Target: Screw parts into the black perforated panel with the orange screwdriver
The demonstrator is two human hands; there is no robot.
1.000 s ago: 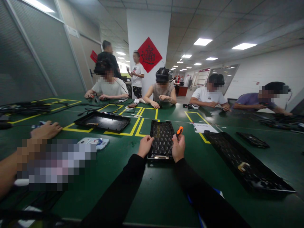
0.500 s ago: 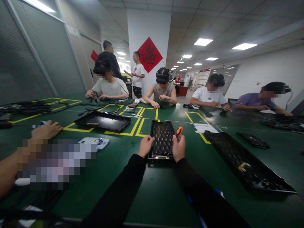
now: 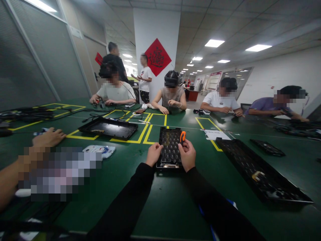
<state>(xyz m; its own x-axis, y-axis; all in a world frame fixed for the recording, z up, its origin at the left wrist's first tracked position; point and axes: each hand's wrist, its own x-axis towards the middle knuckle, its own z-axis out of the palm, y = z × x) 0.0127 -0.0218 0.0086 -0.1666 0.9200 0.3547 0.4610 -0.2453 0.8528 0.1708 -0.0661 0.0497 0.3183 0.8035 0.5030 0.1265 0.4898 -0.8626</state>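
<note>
A shallow black plastic casing (image 3: 171, 150) lies in front of me on the green table, its inside covered with small pale marks and a light metallic strip along the near end. My left hand (image 3: 153, 154) pinches the casing's left edge, fingers closed. In my right hand (image 3: 187, 154) is an orange-handled tool (image 3: 183, 136), held upright over the casing's right side. The tool's working end is hidden by the fingers and the casing, so its kind does not show.
A black tray-like cover (image 3: 110, 128) lies front left, and a long black casing (image 3: 260, 170) to the right beside a smaller dark panel (image 3: 268, 147). Another person's arm (image 3: 47, 140) reaches in at left near a phone-like case (image 3: 108, 151). Several people sit opposite.
My right hand has turned inward, bringing the orange-handled tool leftward over the casing. My left hand and the casing stay in place.
</note>
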